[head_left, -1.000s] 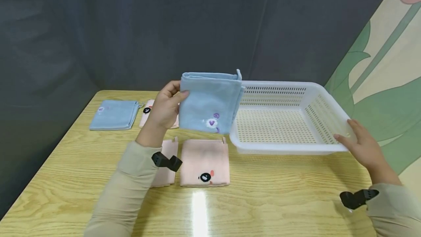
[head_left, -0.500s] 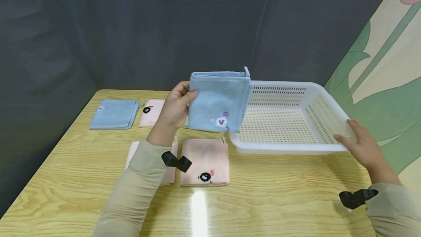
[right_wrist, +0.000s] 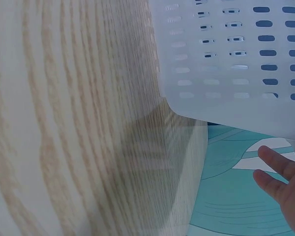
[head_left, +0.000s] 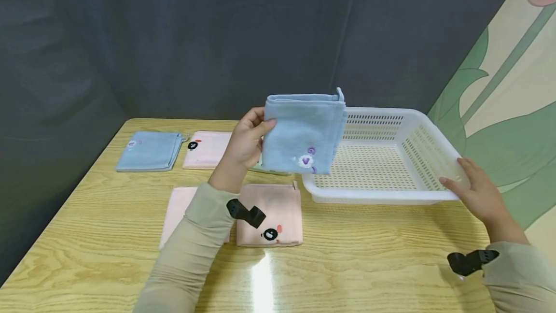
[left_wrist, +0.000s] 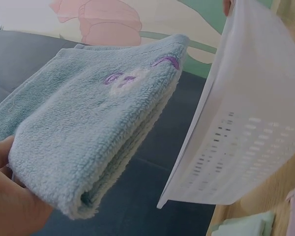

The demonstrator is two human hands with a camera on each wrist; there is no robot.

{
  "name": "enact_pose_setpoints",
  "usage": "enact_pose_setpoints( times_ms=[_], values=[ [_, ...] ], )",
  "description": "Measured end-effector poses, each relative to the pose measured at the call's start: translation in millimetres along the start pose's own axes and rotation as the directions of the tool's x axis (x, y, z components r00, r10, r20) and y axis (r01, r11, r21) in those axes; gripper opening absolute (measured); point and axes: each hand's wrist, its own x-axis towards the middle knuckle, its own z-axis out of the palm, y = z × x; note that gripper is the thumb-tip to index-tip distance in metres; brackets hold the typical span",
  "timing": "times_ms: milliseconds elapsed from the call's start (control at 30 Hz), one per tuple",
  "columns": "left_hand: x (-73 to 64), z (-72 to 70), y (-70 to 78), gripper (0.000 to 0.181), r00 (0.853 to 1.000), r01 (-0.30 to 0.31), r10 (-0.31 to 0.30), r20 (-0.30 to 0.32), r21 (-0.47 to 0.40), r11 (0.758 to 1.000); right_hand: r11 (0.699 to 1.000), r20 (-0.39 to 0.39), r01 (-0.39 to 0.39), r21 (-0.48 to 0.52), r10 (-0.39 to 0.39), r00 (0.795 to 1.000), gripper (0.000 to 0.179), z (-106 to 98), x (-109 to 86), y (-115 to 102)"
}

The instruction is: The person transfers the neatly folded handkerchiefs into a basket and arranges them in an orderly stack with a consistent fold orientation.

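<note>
A folded light blue towel with a white and purple embroidered motif hangs in the air, overlapping the basket's left end in the head view. My left hand pinches its left edge, thumb on the near face. The left wrist view shows the terry pile of the towel and its folded layers. A white perforated plastic basket stands at the right. My right hand holds its near right corner, thumb over the rim and fingers outside. In the right wrist view two straight fingers show below the basket's wall.
Another folded blue towel lies at the far left of the wooden table. Pink towels lie beside it and nearer me, one bare of my arm. A green towel shows partly behind my left hand. A dark curtain stands behind.
My left hand has carried the blue towel rightward toward the basket, uncovering part of the pink and green towels behind. The right hand and basket have stayed in place.
</note>
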Motion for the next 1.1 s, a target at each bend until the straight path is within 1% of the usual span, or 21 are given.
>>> enact_pose_setpoints(
  times_ms=[100, 300, 433, 700, 867, 1100],
  values=[
    [0.8, 3.4, -2.7, 0.017, 1.0, 0.013, -0.013, 0.007, 0.01, 1.0, 1.0, -0.006, 0.003, 0.0, -0.003, 1.0, 0.069, 0.1, 0.1, 0.8],
    [3.0, 11.1, -9.2, 0.019, 1.0, 0.019, -0.019, 0.005, -0.018, 1.0, 1.0, -0.005, 0.0, 0.007, 0.0, 1.0, 0.069, 0.3, 0.1, 1.9],
    [5.5, 16.3, -14.2, 0.019, 0.999, 0.036, -0.036, 0.0, -0.026, 0.999, 1.0, -0.003, -0.005, 0.006, 0.005, 1.0, 0.069, 0.3, 0.1, 0.8],
    [10.7, 27.0, -25.5, 0.015, 0.997, 0.074, -0.074, 0.017, -0.001, 0.997, 1.0, -0.01, -0.001, 0.013, 0.001, 1.0, 0.068, 0.6, 0.5, -2.1],
    [13.9, 36.9, -32.2, 0.017, 0.994, 0.106, -0.106, 0.009, 0.018, 0.994, 1.0, -0.018, 0.002, 0.017, -0.002, 1.0, 0.068, 0.3, 1.1, -0.4],
    [19.8, 49.8, -40.5, 0.018, 0.99, 0.143, -0.143, 0.003, 0.043, 0.989, 1.0, -0.007, -0.017, 0.023, 0.017, 1.0, 0.069, -0.2, 0.1, -0.2]
  ],
)
